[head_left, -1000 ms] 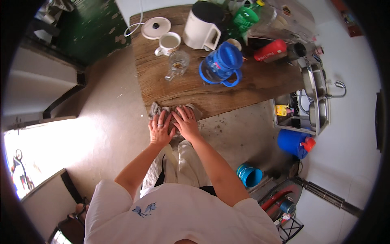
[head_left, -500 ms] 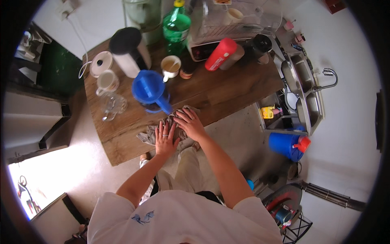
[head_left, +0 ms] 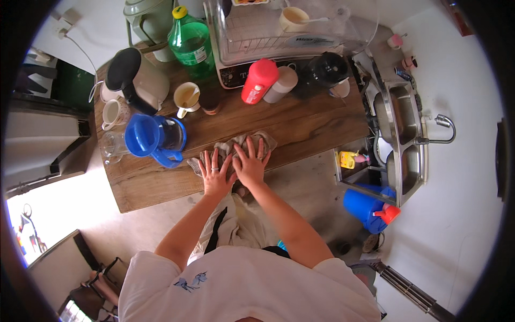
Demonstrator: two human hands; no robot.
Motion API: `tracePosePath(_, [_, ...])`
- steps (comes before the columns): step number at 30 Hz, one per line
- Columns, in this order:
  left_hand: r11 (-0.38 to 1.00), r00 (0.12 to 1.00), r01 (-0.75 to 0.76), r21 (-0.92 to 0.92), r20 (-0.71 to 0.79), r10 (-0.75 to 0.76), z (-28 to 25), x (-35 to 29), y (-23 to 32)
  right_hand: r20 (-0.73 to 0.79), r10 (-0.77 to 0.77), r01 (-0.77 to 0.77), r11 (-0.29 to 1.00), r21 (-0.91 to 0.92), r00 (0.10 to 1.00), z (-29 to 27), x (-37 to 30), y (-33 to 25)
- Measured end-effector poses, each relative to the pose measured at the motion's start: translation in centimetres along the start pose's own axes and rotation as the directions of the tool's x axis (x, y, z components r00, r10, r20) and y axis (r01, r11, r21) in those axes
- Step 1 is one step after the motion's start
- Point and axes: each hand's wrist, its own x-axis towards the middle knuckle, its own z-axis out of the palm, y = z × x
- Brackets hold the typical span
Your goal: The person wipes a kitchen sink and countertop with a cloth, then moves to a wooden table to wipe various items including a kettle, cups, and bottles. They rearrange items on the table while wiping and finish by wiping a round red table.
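Both my hands lie flat with fingers spread on a crumpled grey-brown cloth (head_left: 271, 143) near the table's front edge. My left hand (head_left: 216, 176), with a ring on one finger, presses the cloth's left part. Close beside it, my right hand (head_left: 250, 167) rests on the right part. Neither hand is closed around the cloth. A clear pitcher with a blue lid and handle (head_left: 144, 135) stands to the left of my hands, its handle pointing toward them. Behind the cloth are a mug with a spoon (head_left: 186, 97) and a small dark jar (head_left: 210, 102).
The wooden table (head_left: 316, 123) also bears an electric kettle (head_left: 140, 75), a patterned mug (head_left: 115, 115), a glass mug (head_left: 111, 146), a green bottle (head_left: 191, 45), a red bottle (head_left: 259, 80) and a clear-covered dish rack (head_left: 257, 40). A double sink (head_left: 402, 104) stands at the right.
My hands and the cloth have slid to the right along the table, away from the blue pitcher. The whole view has shifted too, with the table items appearing further left.
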Motion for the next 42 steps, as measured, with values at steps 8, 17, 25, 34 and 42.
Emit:
tracePosePath(8, [0.947, 0.966, -0.249, -0.204, 0.015, 0.258, 4.6, 6.1, 5.3, 0.043, -0.151, 0.157, 0.969, -0.189, 0.988, -2.8, 1.9, 9.0])
tracePosePath(17, [0.913, 0.861, -0.386, -0.135, 0.303, 0.409, 9.3, 14.3, 19.8, 0.066, 0.006, 0.015, 0.949, -0.316, 0.998, -10.6, 3.7, 24.6])
tracePosePath(25, [0.920, 0.886, -0.391, -0.030, 0.258, 0.385, 13.4, 21.3, 31.4, 0.002, -0.234, 0.229, 0.949, -0.218, 0.972, -16.3, 9.4, 38.0])
tracePosePath(34, [0.997, 0.996, -0.069, 0.019, 0.053, 0.068, 18.5, 26.0, 39.5, 0.017, -0.402, 0.400, 0.913, 0.077, 0.916, -20.8, 18.9, 44.7])
tracePosePath(42, [0.990, 0.993, 0.036, -0.138, -0.105, -0.051, 16.9, 18.5, 37.3, 0.219, -0.526, 0.547, 0.836, -0.044, 0.822, -19.9, 13.8, 42.4])
